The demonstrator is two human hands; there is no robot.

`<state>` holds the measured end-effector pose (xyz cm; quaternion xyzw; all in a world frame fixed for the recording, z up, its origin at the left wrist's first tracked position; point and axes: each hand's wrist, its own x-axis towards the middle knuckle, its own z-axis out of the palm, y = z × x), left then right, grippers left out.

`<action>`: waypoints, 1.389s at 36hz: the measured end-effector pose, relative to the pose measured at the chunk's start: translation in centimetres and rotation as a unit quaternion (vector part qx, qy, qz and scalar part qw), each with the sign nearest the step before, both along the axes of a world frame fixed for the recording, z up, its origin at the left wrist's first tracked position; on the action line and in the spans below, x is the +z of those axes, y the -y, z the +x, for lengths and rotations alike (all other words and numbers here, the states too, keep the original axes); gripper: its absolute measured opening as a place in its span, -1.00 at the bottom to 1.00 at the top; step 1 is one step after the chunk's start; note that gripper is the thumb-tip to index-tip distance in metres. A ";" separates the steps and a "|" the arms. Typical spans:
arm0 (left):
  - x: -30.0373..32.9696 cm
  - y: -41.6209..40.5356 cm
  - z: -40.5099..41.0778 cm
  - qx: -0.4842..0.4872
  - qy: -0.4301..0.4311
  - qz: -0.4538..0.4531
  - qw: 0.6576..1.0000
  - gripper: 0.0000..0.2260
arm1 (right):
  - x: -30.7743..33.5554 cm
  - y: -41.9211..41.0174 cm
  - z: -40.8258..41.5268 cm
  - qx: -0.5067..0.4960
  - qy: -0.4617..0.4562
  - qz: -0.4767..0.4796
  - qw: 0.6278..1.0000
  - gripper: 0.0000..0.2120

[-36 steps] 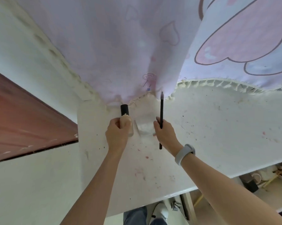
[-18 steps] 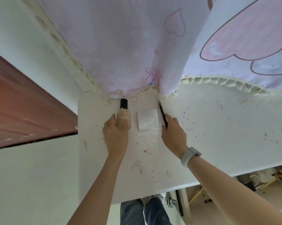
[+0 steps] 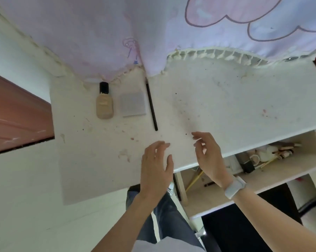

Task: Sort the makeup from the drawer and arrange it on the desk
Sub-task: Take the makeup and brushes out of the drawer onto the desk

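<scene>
Both hands have let go and drawn back toward the near edge of the desk [image 3: 244,99] since half a second ago, when the left was on the bottle and the right on the pencil; now three pieces lie in a row at the back, under the hem of the pink curtain [image 3: 99,33].

Furthest left is the foundation bottle [image 3: 104,104], lying flat with its black cap pointing at the curtain. It looks like glass or hard plastic, fairly heavy for its size, smooth and likely to roll, so it is best taken across the wide beige body rather than by the cap. Just beside it lies the flat square compact [image 3: 134,104], apart from the bottle by a narrow gap. It is thin, stiff and light, and probably needs lifting by two opposite edges. Next comes the black pencil [image 3: 151,104], close to the compact's right edge and slightly slanted. It is light, rigid and prone to rolling, so a pinch at mid-length should suit.

Nearer the viewer, the left hand [image 3: 156,166] hovers with fingers spread and slack, holding nothing. The right hand [image 3: 208,157] is likewise empty, fingers loosely bent. Down to the right the open drawer [image 3: 280,164] shows a jumble of further items too small to identify.
</scene>
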<state>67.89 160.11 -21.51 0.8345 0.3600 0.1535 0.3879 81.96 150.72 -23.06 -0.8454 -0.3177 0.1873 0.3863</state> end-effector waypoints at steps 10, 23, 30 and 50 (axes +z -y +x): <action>-6.6 9.0 2.0 -0.242 -0.176 -0.115 0.947 -0.71 | -4.8 13.8 3.0 -0.044 -0.041 -0.264 0.963 -0.72; -13.3 12.6 5.6 -0.193 -0.341 0.005 0.920 -0.84 | -10.7 14.7 4.4 0.287 0.012 -0.460 0.840 -0.59; -13.4 12.3 6.2 -0.202 -0.334 0.006 0.921 -0.90 | -11.5 14.3 4.7 0.322 0.018 -0.511 0.797 -0.62; -12.3 11.3 8.8 -0.316 -0.228 0.142 0.910 -0.55 | -7.2 14.8 6.8 0.353 -0.063 -0.461 0.812 -0.85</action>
